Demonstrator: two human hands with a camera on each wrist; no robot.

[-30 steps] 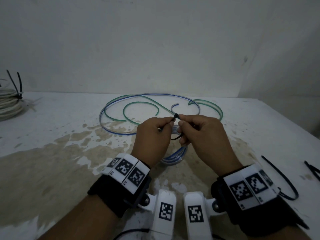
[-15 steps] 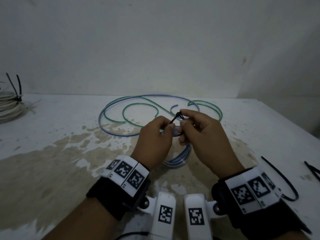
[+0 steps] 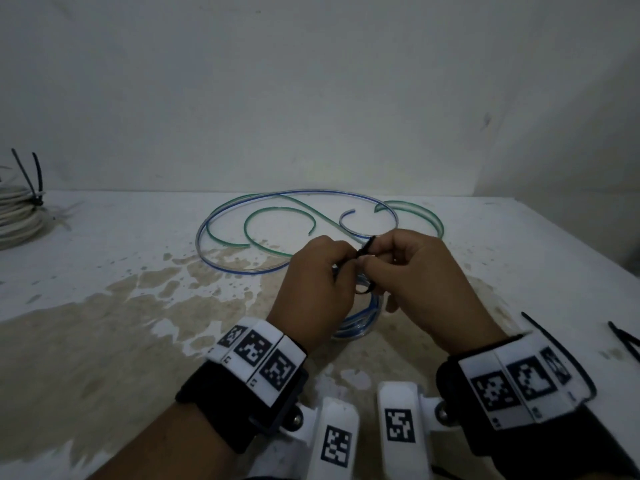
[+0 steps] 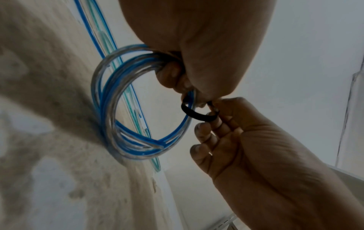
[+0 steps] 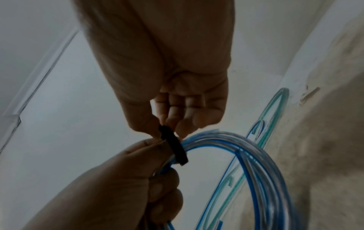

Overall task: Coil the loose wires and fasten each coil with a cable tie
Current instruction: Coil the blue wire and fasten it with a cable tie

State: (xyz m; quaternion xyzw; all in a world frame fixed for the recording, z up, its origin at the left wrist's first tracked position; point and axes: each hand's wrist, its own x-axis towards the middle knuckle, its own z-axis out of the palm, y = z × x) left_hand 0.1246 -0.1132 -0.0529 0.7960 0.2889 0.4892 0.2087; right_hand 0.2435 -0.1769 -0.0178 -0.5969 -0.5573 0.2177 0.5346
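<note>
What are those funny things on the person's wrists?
Each bare forearm wears a wide black strap: left wrist strap, right wrist strap. On top sit white blocks printed with black-and-white square codes. White camera mounts with the same codes stick out underneath.

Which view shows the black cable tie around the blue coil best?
Left wrist: the cable tie shows as an open loop round the blue coil. Right wrist shows only a short band; the head view mostly hides it between the hands.

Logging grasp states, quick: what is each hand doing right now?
Left hand: closed, gripping the blue wire coil.
Right hand: closed, pinching the black cable tie looped round that coil.
</note>
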